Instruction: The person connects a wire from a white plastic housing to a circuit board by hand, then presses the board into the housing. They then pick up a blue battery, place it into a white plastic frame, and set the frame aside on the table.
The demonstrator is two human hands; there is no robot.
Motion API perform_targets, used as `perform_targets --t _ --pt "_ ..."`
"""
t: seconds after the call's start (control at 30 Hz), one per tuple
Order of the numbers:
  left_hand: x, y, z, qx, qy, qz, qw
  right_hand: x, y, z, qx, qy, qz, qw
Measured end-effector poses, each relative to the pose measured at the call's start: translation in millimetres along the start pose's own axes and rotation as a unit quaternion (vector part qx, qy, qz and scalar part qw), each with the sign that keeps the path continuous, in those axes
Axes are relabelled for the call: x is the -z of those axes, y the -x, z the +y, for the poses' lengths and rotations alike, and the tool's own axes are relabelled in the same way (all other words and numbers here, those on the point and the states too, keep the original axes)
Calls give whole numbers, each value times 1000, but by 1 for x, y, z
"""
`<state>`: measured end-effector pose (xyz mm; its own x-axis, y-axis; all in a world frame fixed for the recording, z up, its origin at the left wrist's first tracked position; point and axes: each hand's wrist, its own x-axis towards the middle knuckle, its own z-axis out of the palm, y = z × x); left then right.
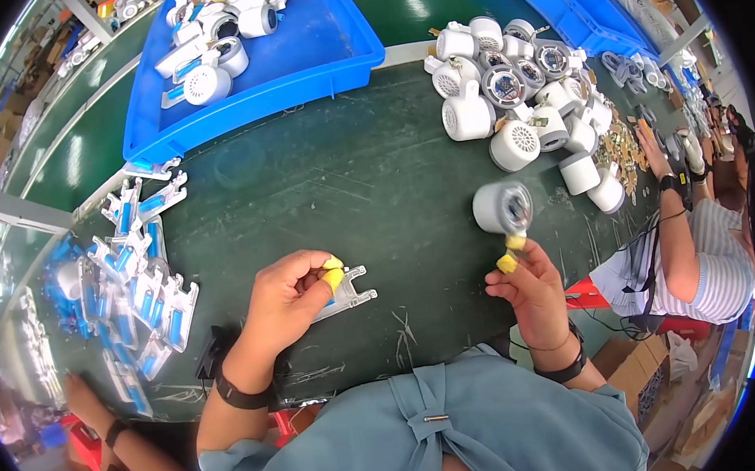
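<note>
My left hand [286,299], with yellow covers on thumb and index fingertip, is closed in a pinch at a whitish plastic handle shell [355,291] with a forked end. A bit of blue shows beside the thumb; the shell's rear part is hidden under my hand. To the right, my right hand [531,284] wears similar yellow fingertip covers. Its thumb and finger pinch the lower edge of a white round housing [491,207] with a grey rim, raised over the green table [373,174]. Motion blurs this housing, so the exact hold is unclear.
Handle shells with blue cylinders [141,291] lie piled at left. A blue tray [254,102] with white parts stands at far left. White round housings [515,143] heap at far right beside small brass-coloured pieces [621,153]. A co-worker's arm [677,236] reaches in at right, another's [92,409] lower left.
</note>
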<state>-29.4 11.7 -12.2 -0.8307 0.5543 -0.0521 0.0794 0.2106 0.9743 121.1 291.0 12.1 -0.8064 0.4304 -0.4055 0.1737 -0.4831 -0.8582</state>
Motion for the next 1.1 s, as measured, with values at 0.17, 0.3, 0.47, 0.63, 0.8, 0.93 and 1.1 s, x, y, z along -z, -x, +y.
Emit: perform_targets --t 0.17,0.3,0.47,0.63,0.8,0.93,1.1 --pt "4 0 0 -15 -37 4 999 18 11 -7 -83 -95 35 991" --pt "3 0 -2 -41 -52 18 998 22 5 -13 -125 -134 -53 982" --pt "3 0 -2 -18 -29 11 999 -11 -24 -14 0 208 -115 971" --pt "-4 3 3 2 -26 -10 1000 -54 -54 15 172 401 -265 860" --pt "-25 2 8 -109 -108 -30 988 -73 -50 20 -67 276 -279 917" --pt "-40 -8 12 -195 -111 -37 974 -68 -50 11 -110 251 -325 905" --pt "-35 -8 3 -146 -85 -51 984 -48 -48 8 -264 -57 -276 922"
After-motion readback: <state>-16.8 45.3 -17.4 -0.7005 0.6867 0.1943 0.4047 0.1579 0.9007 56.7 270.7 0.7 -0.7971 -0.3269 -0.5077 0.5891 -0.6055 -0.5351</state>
